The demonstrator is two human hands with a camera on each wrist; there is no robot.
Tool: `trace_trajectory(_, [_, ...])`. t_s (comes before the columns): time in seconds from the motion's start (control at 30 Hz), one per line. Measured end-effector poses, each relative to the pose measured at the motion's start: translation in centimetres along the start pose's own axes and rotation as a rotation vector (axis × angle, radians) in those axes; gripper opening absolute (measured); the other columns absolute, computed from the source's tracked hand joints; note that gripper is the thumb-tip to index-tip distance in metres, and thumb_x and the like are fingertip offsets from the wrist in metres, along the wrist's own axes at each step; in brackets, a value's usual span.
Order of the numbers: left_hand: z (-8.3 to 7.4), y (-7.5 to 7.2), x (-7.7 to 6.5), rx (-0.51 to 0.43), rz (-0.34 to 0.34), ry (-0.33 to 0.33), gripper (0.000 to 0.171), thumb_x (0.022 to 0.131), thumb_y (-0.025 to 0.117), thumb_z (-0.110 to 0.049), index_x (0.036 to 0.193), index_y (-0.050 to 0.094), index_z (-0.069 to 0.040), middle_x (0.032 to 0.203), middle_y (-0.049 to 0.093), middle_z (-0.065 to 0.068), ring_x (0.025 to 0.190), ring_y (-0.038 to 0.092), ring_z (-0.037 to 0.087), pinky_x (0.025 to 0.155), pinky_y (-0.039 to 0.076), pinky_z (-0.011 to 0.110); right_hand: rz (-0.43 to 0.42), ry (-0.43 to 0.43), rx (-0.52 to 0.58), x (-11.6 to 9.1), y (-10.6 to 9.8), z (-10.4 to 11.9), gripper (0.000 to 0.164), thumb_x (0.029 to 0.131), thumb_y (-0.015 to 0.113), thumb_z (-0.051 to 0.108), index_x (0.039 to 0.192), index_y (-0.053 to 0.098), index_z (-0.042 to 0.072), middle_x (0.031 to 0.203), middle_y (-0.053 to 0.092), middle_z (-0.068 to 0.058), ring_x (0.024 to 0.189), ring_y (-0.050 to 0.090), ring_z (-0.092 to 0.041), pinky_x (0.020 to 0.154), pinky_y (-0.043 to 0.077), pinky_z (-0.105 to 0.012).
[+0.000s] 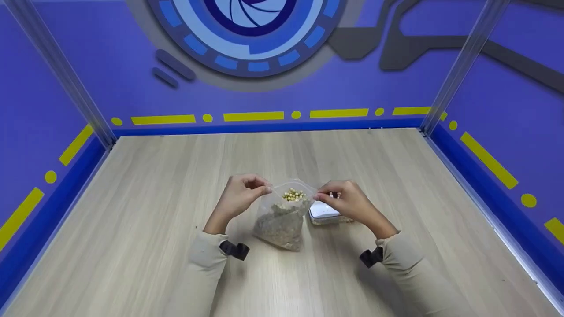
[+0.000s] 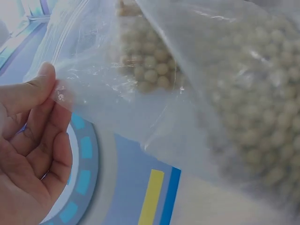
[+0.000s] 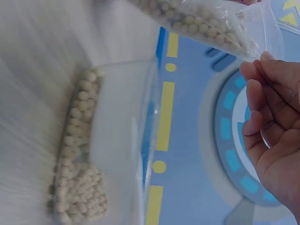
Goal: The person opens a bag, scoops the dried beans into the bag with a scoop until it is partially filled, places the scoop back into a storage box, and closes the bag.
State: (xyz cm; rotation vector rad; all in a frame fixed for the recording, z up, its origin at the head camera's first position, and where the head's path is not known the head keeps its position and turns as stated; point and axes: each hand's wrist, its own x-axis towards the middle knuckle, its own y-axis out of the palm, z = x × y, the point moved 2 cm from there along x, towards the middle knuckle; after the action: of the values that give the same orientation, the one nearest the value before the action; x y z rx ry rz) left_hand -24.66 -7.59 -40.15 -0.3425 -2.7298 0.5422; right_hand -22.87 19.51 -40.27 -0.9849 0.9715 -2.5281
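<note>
Between the two hands is a clear zip bag [image 1: 282,220] partly filled with small round beige beads or seeds, its lower end at or near the table. My left hand [image 1: 240,196] pinches the left corner of the bag's mouth between thumb and forefinger. At the opposite corner my right hand [image 1: 348,200] pinches the bag's rim the same way. The mouth looks spread, and beads [image 1: 294,194] show through it. In the left wrist view the bag [image 2: 262,108] fills the right side. Under the right hand stands a clear box [image 3: 124,117] holding similar beads [image 3: 75,183].
The wood-grain table [image 1: 154,198] carries the bag and the box. Blue-purple panels [image 1: 110,83] with yellow marks stand behind and at both sides. Black wrist mounts [image 1: 234,250] sit on the beige sleeves [image 1: 198,277].
</note>
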Motion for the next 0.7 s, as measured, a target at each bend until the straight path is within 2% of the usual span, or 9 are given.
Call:
trace_trajectory(0.2, [-0.3, -0.2, -0.1, -0.061, -0.003, -0.039, 0.005, 0.082, 0.074, -0.012, 0.085, 0.074, -0.008, 0.083, 0.071, 0.003, 0.076, 0.063, 0.013, 0.067, 0.048, 0.024, -0.01, 0.159, 0.101, -0.1, -0.7, -0.4, 0.015, 0.087, 0.07, 0.019, 0.084, 0.077, 0.007, 0.071, 0.069, -0.007, 0.057, 0.047, -0.003, 0.051, 0.038, -0.018])
trace_trajectory(0.37, [0.2, 0.0, 0.0, -0.06, 0.024, -0.075, 0.008, 0.082, 0.075, -0.015, 0.087, 0.075, -0.009, 0.083, 0.071, 0.001, 0.076, 0.063, 0.012, 0.069, 0.049, 0.027, 0.003, 0.274, 0.177, -0.3, -0.5, -1.2, 0.017, 0.087, 0.07, 0.02, 0.085, 0.076, 0.004, 0.072, 0.068, -0.013, 0.059, 0.052, -0.003, 0.053, 0.041, -0.018])
trace_trajectory(0.5, [0.4, 0.1, 0.1, -0.044, 0.027, -0.089, 0.007, 0.082, 0.074, -0.015, 0.087, 0.074, -0.01, 0.082, 0.071, 0.001, 0.075, 0.063, 0.011, 0.068, 0.049, 0.026, 0.001, 0.291, 0.204, -0.2, -0.2, -1.2, 0.017, 0.087, 0.07, 0.019, 0.088, 0.075, 0.003, 0.075, 0.068, -0.01, 0.061, 0.053, -0.004, 0.053, 0.041, -0.017])
trace_trajectory(0.7, [0.4, 0.2, -0.1, 0.006, -0.011, -0.065, 0.006, 0.083, 0.073, -0.012, 0.084, 0.073, -0.007, 0.08, 0.07, 0.003, 0.073, 0.06, 0.011, 0.065, 0.046, 0.023, -0.028, 0.289, 0.167, -0.1, 0.3, -1.3, 0.016, 0.088, 0.069, 0.018, 0.089, 0.073, 0.002, 0.08, 0.07, -0.012, 0.063, 0.049, -0.005, 0.056, 0.039, -0.017])
